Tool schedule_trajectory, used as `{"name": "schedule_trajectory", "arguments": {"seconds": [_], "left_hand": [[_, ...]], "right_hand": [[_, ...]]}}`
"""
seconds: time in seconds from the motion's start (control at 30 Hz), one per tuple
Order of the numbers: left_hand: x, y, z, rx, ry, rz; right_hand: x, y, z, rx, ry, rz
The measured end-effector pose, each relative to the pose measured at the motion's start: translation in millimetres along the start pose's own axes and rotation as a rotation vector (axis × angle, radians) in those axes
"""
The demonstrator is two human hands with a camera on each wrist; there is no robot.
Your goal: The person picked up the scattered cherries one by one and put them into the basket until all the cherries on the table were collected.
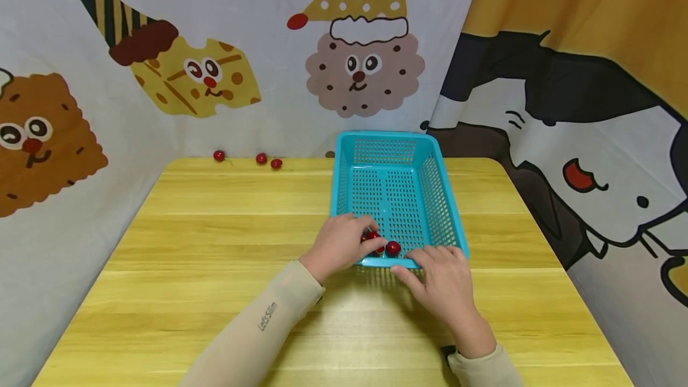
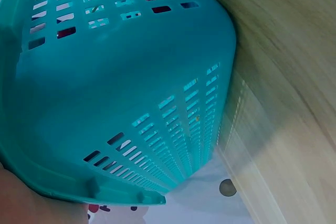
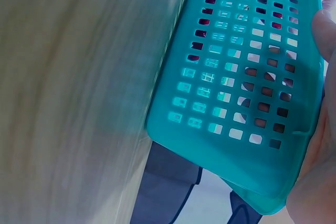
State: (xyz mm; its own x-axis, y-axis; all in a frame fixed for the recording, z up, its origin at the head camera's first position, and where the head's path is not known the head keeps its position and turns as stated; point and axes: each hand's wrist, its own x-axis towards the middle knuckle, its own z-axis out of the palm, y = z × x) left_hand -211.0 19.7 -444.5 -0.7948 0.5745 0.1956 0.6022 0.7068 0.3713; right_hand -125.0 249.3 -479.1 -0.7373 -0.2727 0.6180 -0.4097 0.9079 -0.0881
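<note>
resting on the desk (image 1: 215, 291), toward one o'clock, is a blue slotted basket (image 1: 384, 208), its high walls standing around the cherries (image 1: 393, 248) at its six o'clock end. the left hand (image 1: 344, 240) reaches over the rim at seven o'clock, its grip mostly closed, thumb and fingers curled round a few of these cherries; one lies just beside the thumb, uncovered. the right hand (image 1: 443, 282) pinches the near rim at five o'clock, its grip closed to the wall's thickness, thumb outside and fingers inside.

at the desk's eleven o'clock edge lie three loose cherries (image 1: 261, 159), well apart from the basket, two near each other and one farther toward ten. behind, a pale cloth (image 1: 279, 76) with printed cartoon snacks hangs from ten to twelve o'clock; a yellow, black and white printed cloth (image 1: 586, 94) fills two to three.

the left hand hides part of the cherry cluster, so i cannot count it or tell how firmly they are held. in the left wrist view the basket wall blocks the fingertips, leaving skin at eight o'clock and red patches behind the slots. the right wrist view cuts that hand off at three o'clock. both sleeves (image 1: 258, 327) run out of frame toward six o'clock.
</note>
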Motion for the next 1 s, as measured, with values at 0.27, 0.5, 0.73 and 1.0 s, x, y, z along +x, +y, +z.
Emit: {"name": "schedule_trajectory", "arguments": {"seconds": [0.27, 0.5, 0.73, 1.0], "left_hand": [[-0.8, -0.5, 1.1, 0.011, 0.012, 0.012], [-0.6, -0.6, 2.0, 0.008, 0.008, 0.024], [-0.8, -0.2, 3.4, -0.005, 0.008, 0.018], [-0.9, 0.8, 1.2, -0.01, 0.004, 0.006]], "right_hand": [[-0.6, -1.0, 1.3, 0.002, 0.016, -0.001], [-2.0, -1.0, 1.7, 0.0, 0.015, 0.003], [-3.4, -0.5, 1.8, 0.004, 0.012, 0.005], [-2.5, -0.5, 1.2, 0.012, 0.021, 0.0]]}}
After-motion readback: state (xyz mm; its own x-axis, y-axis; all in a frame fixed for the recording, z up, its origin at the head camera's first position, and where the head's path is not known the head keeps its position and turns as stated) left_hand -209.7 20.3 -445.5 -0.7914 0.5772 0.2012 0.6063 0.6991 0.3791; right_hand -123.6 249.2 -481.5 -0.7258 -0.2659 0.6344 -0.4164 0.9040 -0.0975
